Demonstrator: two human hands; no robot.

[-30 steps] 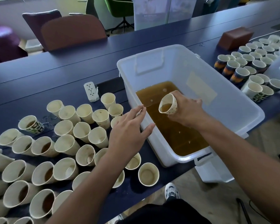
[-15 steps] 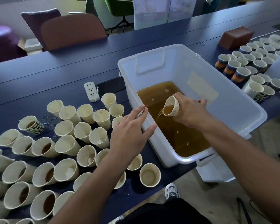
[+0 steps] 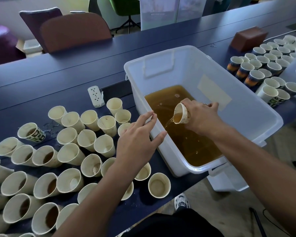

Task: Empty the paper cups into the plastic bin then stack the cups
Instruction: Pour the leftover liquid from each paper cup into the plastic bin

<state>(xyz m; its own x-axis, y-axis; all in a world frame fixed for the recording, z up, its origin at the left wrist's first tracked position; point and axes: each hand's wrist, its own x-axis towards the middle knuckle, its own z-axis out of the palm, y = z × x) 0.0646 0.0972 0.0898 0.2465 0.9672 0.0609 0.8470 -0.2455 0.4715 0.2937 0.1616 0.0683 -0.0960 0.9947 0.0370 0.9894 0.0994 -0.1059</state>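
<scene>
gripping a tipped paper cup (image 3: pixel 181 114) over the plastic bin (image 3: pixel 256 117), right hand (image 3: pixel 201 117) pours; left hand (image 3: pixel 137 142) open.

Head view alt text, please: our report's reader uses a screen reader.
The right hand tips a paper cup, pouring brown liquid into a translucent plastic bin already partly filled. The open left hand hovers by the bin's near wall above many paper cups on the dark blue table.

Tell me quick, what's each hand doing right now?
Left hand: open, holding nothing, fingers by the plastic bin rim.
Right hand: gripping a tipped paper cup, pouring.
</scene>
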